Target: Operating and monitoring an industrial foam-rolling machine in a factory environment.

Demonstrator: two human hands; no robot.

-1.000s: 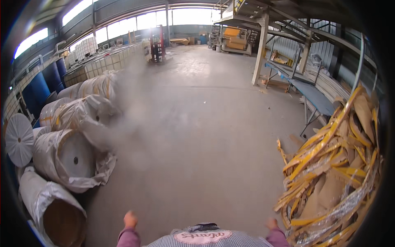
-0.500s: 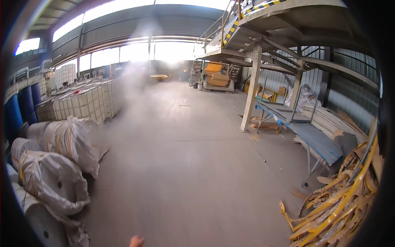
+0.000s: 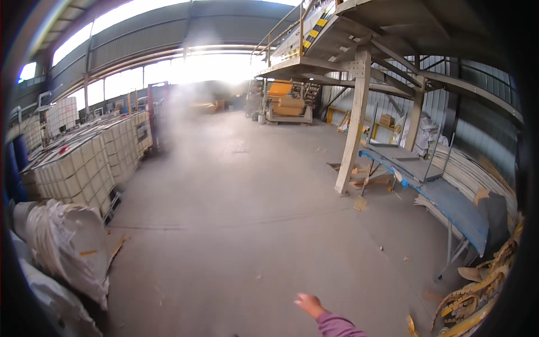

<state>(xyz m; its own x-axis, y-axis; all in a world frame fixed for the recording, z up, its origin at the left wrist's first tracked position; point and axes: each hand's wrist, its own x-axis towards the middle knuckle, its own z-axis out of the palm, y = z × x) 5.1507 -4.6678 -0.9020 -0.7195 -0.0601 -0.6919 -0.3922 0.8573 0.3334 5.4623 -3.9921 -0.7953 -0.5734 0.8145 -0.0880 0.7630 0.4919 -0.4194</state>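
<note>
My right hand, in a purple sleeve, reaches in from the lower edge, right of the middle. It hangs over the grey concrete floor and touches nothing that I can see. Its fingers point leftward but are small and smeared, so their exact pose is unclear. No held object shows in it. My left hand is out of the picture.
Caged white tanks and plastic-wrapped rolls line the left. On the right stand a steel platform post, a blue-edged table and a heap of yellow-brown strips. Far ahead is a machine with a brown roll.
The view has moved forward and swung slightly; the rolls and strip heap slide toward the lower edge. A hand at the lower left of the middle has gone, and my right hand has appeared.
</note>
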